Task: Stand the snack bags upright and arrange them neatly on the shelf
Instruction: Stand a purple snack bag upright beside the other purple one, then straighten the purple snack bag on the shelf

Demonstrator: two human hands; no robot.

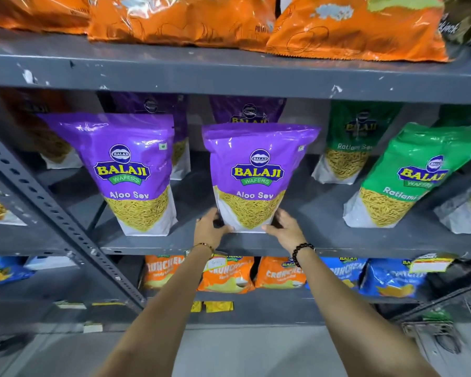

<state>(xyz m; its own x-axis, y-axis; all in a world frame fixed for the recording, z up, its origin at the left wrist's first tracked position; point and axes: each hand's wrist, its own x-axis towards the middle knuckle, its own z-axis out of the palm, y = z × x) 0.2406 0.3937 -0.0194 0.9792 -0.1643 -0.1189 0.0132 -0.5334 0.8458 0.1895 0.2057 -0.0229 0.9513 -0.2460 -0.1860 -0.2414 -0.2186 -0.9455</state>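
Note:
A purple Aloo Sev bag point(257, 175) stands upright near the front of the grey middle shelf point(324, 240). My left hand point(211, 228) grips its lower left corner and my right hand point(284, 227) grips its lower right corner. A second purple Aloo Sev bag point(125, 172) stands upright to the left, apart from the held one. More purple bags point(248, 110) stand behind them. To the right, a green Ratlami Sev bag point(408, 175) leans to the right, with another green bag point(351, 142) behind it.
Orange bags point(180, 20) lie on the shelf above. The lower shelf holds orange point(226, 273) and blue point(392, 278) Crunchem bags. A slanted perforated upright point(52, 213) crosses at left. A wire basket point(452, 330) sits at lower right.

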